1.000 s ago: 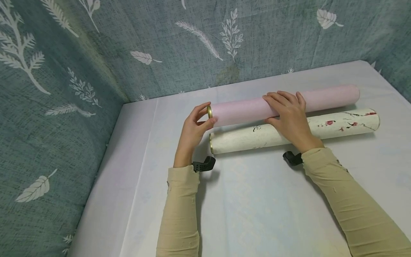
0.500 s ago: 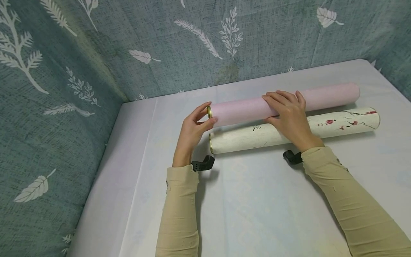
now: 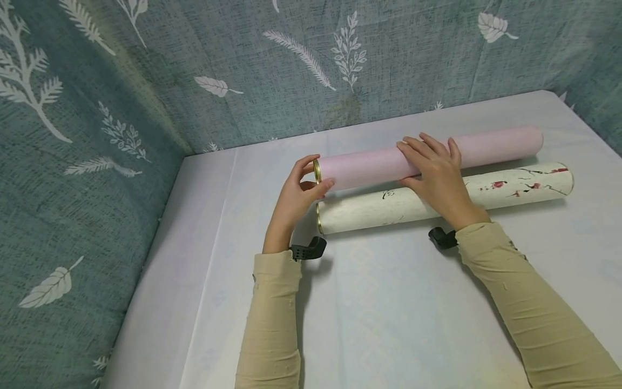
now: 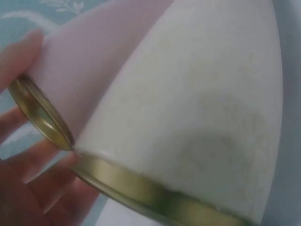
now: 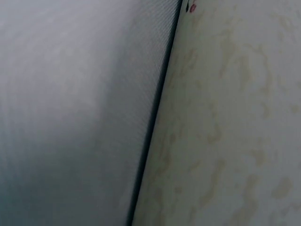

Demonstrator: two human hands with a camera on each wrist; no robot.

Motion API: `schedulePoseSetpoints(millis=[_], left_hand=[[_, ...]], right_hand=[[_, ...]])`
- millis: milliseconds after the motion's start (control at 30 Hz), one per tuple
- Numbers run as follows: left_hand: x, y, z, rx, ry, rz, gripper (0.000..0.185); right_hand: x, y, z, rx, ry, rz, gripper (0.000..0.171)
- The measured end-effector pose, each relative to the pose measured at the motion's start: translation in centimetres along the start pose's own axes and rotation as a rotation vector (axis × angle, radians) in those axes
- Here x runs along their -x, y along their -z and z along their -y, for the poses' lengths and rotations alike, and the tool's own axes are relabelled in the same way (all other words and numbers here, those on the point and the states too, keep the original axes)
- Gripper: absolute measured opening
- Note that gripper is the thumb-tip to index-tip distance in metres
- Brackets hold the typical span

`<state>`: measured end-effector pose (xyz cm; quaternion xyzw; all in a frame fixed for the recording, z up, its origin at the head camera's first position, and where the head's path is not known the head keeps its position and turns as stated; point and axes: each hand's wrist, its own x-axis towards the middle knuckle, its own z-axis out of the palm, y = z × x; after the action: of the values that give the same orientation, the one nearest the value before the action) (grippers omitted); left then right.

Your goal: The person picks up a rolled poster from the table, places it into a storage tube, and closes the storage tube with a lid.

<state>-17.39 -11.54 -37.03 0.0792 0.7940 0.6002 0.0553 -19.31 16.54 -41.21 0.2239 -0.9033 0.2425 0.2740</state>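
change since the earlier frame: left hand (image 3: 291, 202) thumb has slid a little further along the end of the pink tube (image 3: 495, 143), fingers closing nearer its gold rim (image 3: 316, 169); tubes and right hand (image 3: 437, 173) unmoved. item: pink tube, lying on the counter (image 3: 389, 302) just beyond a cream tube (image 3: 515, 189) with red blossom print, the two side by side and apparently touching. orientation: long axis runs from the left hand across to the far side of the right hand, rising slightly away; gold-rimmed end points toward the left hand, plain end well past the right hand. hands: left hand pinches the rimmed end between thumb and fingers (image 4: 21, 56); right hand lies over the mid-body, fingers only gently bent, pressing it down, not wrapped round. step, as judged: working the end cap while the body is steadied. next move likely calls for a firm pinch at the rim and a twist or pull along the axis, right hand holding against roll.
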Motion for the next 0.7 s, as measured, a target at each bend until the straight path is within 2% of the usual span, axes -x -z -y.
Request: schedulePoseSetpoints(millis=[233, 333, 467, 567, 700], left_hand=[[-0.1, 0.0, 0.1, 0.071, 0.019, -0.026, 0.067], [0.0, 0.2, 0.4, 0.089, 0.030, -0.059, 0.055], [0.1, 0.6, 0.7, 0.045, 0.062, -0.100, 0.035], [0.1, 0.8, 1.0, 0.043, 0.077, -0.117, 0.029], [0.0, 1.0, 1.6, 0.110, 0.060, -0.128, 0.025]], right_hand=[[-0.1, 0.0, -0.1, 0.006, -0.059, 0.008, 0.066], [0.0, 0.0, -0.1, 0.000, -0.074, 0.002, 0.061], [0.0, -0.1, -0.1, 0.002, -0.084, -0.004, 0.052], [0.1, -0.2, -0.1, 0.010, -0.087, -0.003, 0.046], [0.2, -0.2, -0.1, 0.010, -0.086, 0.003, 0.040]])
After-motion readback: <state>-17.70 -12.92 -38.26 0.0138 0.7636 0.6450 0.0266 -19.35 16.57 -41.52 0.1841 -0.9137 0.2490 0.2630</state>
